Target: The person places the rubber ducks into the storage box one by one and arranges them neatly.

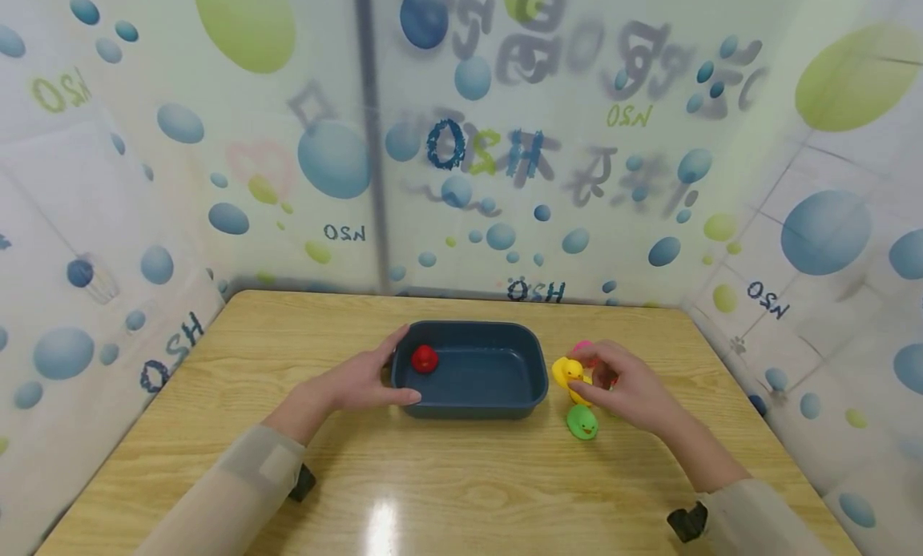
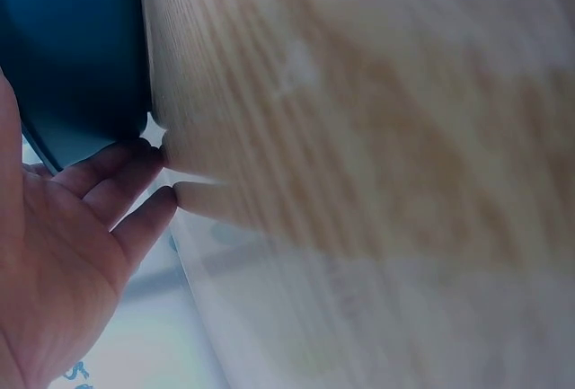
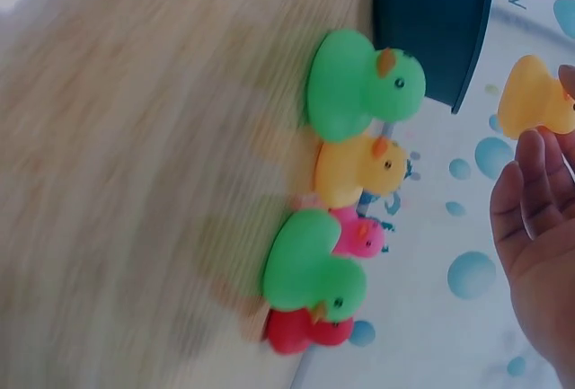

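Observation:
A dark blue plastic basin (image 1: pixel 472 380) stands on the wooden table with a red toy duck (image 1: pixel 425 359) inside at its left end. Around that left end my left hand (image 1: pixel 371 377) holds the basin, thumb along the front rim and fingers against the outer wall. Between thumb and fingers, my right hand (image 1: pixel 629 386) pinches a yellow rubber duck (image 3: pixel 530 97), raised off the table to the right of the basin. Below it in the right wrist view stand a green duck (image 3: pixel 341 88), another yellow duck (image 3: pixel 346 172), a pink duck (image 3: pixel 359 232), a second green duck (image 3: pixel 305 268) and a red duck (image 3: pixel 296 331).
The wooden table (image 1: pixel 360 476) reaches back to a patterned curtain (image 1: pixel 461 243), with more of the same sheeting at both sides. Dark straps show at both wrists.

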`<state>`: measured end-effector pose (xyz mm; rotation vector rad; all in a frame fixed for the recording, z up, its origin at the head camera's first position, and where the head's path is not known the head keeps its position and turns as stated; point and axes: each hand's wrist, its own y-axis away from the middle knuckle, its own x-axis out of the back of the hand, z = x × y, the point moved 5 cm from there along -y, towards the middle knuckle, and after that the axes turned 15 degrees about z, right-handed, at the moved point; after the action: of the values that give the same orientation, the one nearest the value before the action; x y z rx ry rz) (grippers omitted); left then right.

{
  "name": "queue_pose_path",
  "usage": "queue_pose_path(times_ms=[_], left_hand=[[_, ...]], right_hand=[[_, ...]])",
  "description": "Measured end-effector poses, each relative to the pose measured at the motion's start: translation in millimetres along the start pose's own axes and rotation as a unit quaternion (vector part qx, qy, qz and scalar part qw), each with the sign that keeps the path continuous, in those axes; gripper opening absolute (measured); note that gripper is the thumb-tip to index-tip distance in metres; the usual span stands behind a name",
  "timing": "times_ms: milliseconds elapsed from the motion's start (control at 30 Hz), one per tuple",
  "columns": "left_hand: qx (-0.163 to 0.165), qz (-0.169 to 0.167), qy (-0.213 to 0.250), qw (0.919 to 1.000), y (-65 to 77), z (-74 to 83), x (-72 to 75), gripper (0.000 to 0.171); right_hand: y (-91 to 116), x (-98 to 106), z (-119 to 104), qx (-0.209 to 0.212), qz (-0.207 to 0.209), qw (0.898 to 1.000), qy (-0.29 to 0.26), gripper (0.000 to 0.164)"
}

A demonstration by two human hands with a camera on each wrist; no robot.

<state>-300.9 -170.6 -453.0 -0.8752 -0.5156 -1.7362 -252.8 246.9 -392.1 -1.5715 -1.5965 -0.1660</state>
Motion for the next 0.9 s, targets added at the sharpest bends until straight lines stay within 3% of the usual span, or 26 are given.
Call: queue_pose_path(times_ms=[533, 900], left_hand=[[0.007, 0.002, -0.003, 1.0000, 0.2, -0.9, -0.7, 0.124], [0.008, 0.002, -0.011, 0.9999, 1.3, -0.3, 1.2, 0.125]], right_hand=[[-33.5, -47.8, -18.0, -0.027, -0.042, 0.998, -0.025, 0.036], [-57.1, -81.2, -32.8, -0.014, -0.067, 0.997, -0.034, 0.033]])
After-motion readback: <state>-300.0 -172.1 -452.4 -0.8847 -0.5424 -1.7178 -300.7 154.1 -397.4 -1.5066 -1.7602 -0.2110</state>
